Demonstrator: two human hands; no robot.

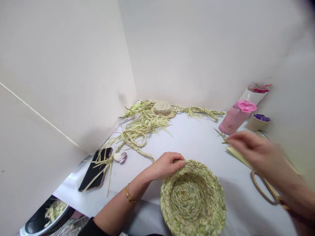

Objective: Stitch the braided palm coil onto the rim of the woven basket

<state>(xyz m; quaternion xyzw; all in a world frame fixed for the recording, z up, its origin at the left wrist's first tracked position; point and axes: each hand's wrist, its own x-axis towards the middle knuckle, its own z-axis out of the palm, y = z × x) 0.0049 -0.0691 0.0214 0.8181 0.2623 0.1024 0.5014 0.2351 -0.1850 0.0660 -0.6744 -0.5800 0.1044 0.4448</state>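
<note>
My left hand (169, 166) is closed on the upper left rim of a round woven straw basket (188, 193), thumb over the edge. The basket is tilted so its coiled inside faces me. A plaited straw braid (139, 149) runs from beside my left hand to the back left. My right hand (253, 150) is raised to the right of the basket, blurred, with its fingers pinched together. Whatever it may hold is too small or smeared to make out. Scissors (264, 188) lie below it, their gold-coloured handles showing.
Loose straw strips (152, 123) and a small straw hat (162, 108) lie at the back. A phone (95, 168) and a white-and-purple clip-like piece (120, 157) are at left. A pink bottle (233, 119) and a cup of purple material (257, 124) stand at right.
</note>
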